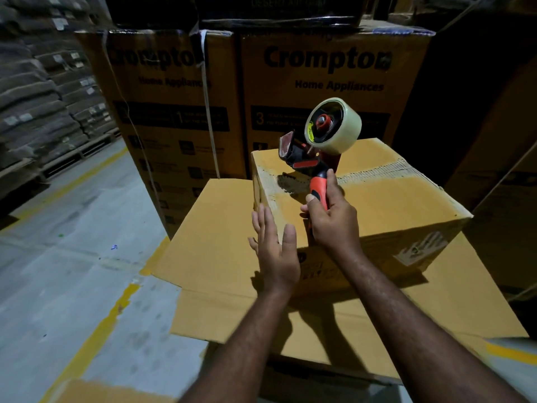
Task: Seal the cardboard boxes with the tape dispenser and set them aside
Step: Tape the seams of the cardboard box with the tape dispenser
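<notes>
A small cardboard box point(386, 199) stands on a larger flat cardboard surface point(220, 228), with a strip of clear tape running across its top seam. My right hand point(331, 219) grips the orange handle of a red and black tape dispenser point(319, 146), which is raised above the box's top near its left edge. A roll of clear tape sits on the dispenser. My left hand point(274, 251) is held flat with straight fingers against the box's near left side.
Tall printed appliance cartons point(319, 82) stand stacked right behind the box. Piled sacks on pallets point(43, 97) line the far left. Grey concrete floor with yellow lines point(87, 257) lies to the left. Another cardboard piece point(101, 392) lies at the bottom left.
</notes>
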A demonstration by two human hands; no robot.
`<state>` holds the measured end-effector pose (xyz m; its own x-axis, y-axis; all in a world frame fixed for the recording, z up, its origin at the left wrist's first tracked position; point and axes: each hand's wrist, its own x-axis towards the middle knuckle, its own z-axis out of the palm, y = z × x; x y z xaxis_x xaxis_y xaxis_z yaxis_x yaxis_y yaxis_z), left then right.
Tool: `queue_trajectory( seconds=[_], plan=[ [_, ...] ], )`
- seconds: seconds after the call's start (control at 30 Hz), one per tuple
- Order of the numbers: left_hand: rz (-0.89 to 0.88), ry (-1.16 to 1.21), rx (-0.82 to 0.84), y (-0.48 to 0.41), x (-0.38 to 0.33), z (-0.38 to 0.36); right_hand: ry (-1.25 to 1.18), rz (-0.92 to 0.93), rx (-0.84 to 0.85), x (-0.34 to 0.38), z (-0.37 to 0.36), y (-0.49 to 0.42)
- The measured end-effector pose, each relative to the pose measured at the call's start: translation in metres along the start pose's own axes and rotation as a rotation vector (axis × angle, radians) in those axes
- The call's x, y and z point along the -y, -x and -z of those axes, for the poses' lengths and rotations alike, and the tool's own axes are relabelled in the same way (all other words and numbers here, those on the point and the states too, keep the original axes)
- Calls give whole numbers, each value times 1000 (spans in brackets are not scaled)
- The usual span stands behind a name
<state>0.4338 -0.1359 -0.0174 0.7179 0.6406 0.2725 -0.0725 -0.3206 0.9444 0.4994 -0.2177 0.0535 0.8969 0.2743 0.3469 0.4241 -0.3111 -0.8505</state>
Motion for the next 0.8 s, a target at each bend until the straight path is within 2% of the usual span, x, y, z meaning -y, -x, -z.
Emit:
queue_trajectory(
  seconds=[0.1,0.3,0.4,0.47,0.57,0.63,0.67,0.73,0.8],
  plan=[
    [-70,-83,17,-10,5,4,5,-22,2,3,0,0],
    [-110,-123,112,-25,6,32,-89,-24,119,13,8,3],
    [-70,-95,126,-37,6,51,-143,-28,132,11,27,16],
    [-34,-110,197,-43,2,64,-131,-26,132,7,44,28],
    [27,-270,358,-47,-25,77,-81,-20,121,1,73,44],
    [34,-494,312,-47,-60,78,-62,-24,93,-1,90,54],
    [-1,-514,242,-44,-78,74,-54,-23,75,-1,97,58],
    [39,-263,156,-41,-111,57,-40,-13,28,0,112,68],
    [253,107,250,-49,-134,32,-29,5,-26,1,128,79]
  ],
)
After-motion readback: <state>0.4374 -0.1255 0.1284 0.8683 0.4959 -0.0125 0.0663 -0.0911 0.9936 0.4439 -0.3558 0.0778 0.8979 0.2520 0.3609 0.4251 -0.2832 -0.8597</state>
